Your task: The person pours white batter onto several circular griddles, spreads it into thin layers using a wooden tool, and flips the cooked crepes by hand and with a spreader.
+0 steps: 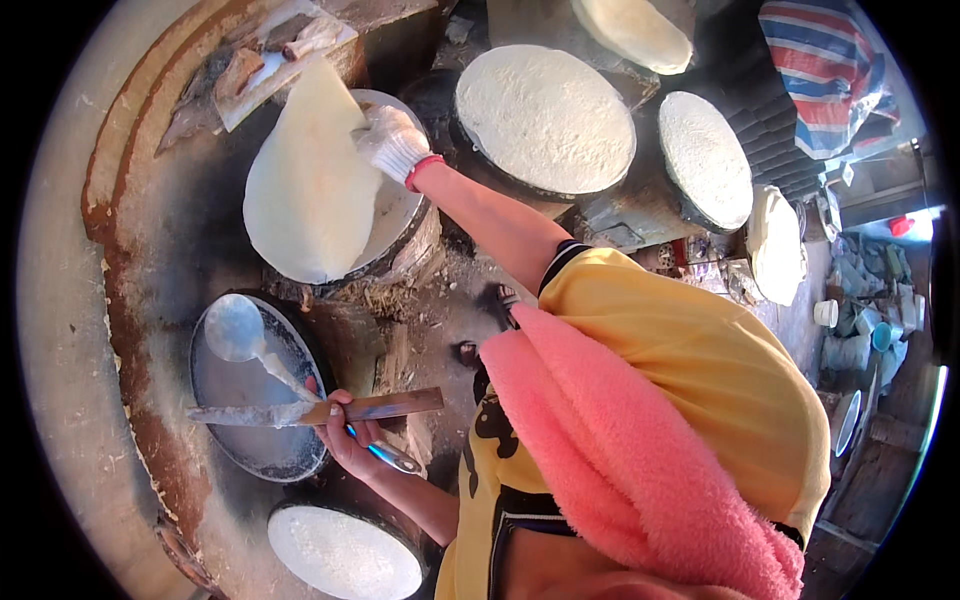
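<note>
My right hand point(392, 145), in a white knitted glove with a red cuff, grips the edge of a large thin pale pancake point(310, 190). The pancake is partly lifted and folded, its top drawn to a point, over a round griddle point(402, 215). My bare left hand point(348, 435) is closed around a flat wooden scraper point(385, 406), its far end coated in batter, and a metal ladle point(234, 328). The ladle's bowl and the scraper's end hang over a dark round griddle point(265, 435) with a thin whitish film.
Batter-covered griddles point(545, 120) point(705, 160) stand beyond my right arm, another point(345, 555) below my left. A pale sheet point(640, 30) lies at the top edge. A striped bag point(825, 75) sits upper right. A pink towel point(640, 430) hangs over my yellow shirt.
</note>
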